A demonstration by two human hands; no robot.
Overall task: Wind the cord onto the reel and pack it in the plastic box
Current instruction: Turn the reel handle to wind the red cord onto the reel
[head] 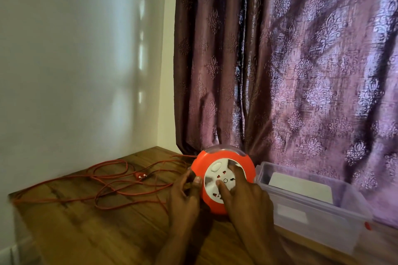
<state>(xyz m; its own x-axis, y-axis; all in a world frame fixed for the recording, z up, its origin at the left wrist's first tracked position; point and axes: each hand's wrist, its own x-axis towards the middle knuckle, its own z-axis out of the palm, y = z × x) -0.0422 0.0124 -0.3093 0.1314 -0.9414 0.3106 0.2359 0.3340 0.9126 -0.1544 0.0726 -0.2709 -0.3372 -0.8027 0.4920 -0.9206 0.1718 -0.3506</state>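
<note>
Fingers (221,187) of the right hand (247,198) lie fairly straight on the white socket face (224,176) of the orange extension reel (224,180), pressing rather than gripping. The left hand (185,198) curls at the reel's left rim, apparently pinching the orange cord (112,187) — hard to tell exactly. Most of the cord sprawls left of the fingers in crossed loops over the wooden desk (90,226), its plug (140,176) among them. Those thin, springy loops could snag or knot if wound fast — the smooth round reel may slip. The clear plastic box (312,217) sits just right, open.
</note>
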